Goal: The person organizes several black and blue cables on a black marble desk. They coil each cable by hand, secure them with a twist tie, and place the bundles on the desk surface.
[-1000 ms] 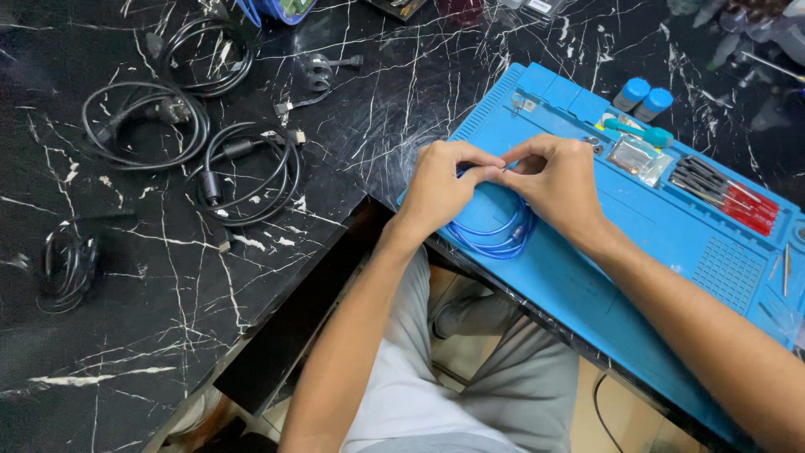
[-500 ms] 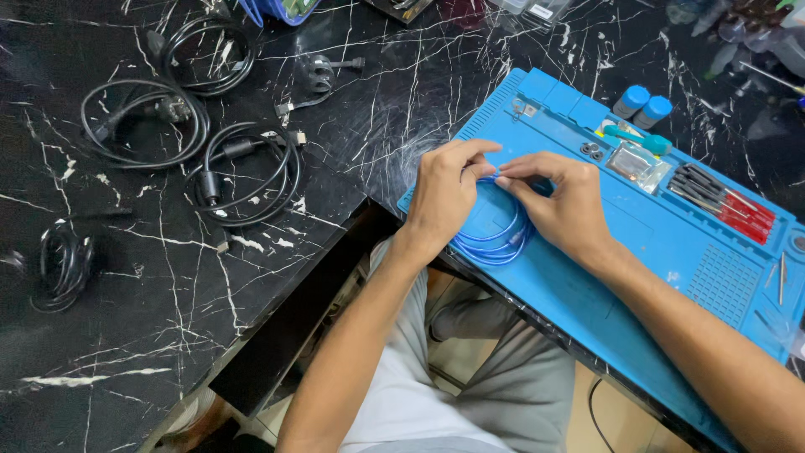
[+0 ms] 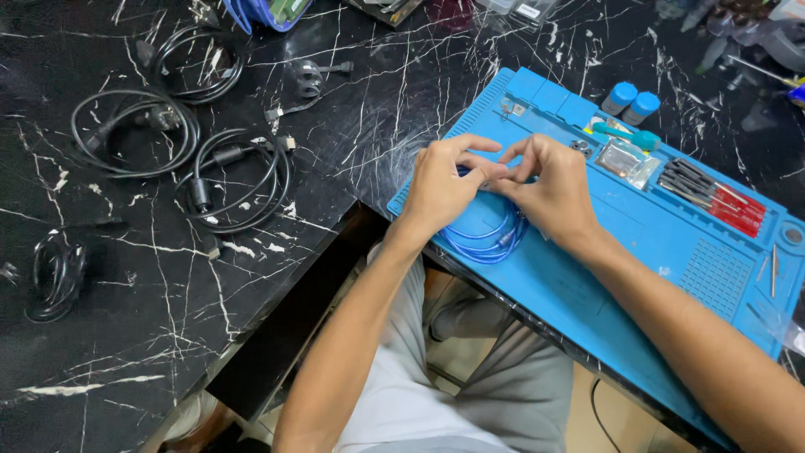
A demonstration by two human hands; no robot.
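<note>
Blue coiled cable (image 3: 486, 239) lies on the work mat (image 3: 637, 243), pinched by the left hand (image 3: 440, 189) and right hand (image 3: 553, 193), fingertips meeting.

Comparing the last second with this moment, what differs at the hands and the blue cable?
Little changed. Both hands were already pinched together over the coiled blue cable on the blue mat; the left hand and right hand keep that fingertip pinch, with only small finger shifts. Nothing was let go. The black cable coils on the marble table and the screwdrivers stayed put.
</note>
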